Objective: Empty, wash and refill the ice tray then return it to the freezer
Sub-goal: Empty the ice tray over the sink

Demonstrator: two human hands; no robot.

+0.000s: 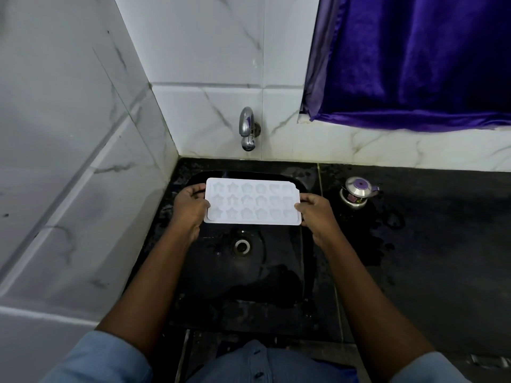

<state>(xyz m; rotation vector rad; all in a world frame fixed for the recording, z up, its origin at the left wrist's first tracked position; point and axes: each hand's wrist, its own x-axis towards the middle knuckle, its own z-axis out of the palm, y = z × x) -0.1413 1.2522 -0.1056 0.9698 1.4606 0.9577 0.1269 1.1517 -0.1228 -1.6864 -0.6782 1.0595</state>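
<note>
While hands [190, 207] [315, 211] grip ice tray [253, 201], above sink [262, 275]

left sleeve [105, 357]: light blue fabric, ends high on the arm
right sleeve [431, 369]: same light blue, ends high on the arm
shirt front [279, 363]: blue, fine vertical stripes, centre placket
buttons [257, 375]: small, dark
forearms [154, 272]: bare below the sleeves

A home kitchen: a black sink [257, 288] with a drain [242, 246] is sunk into a dark, wet stone counter [448, 225]. Behind the sink a steel tap [247, 128] juts from white marble-look tiles [207, 64]. Right of the sink stands a small steel kettle [356, 193], with a purple curtain [414, 59] above and behind. An ice tray [253, 201] is held over the sink
</note>
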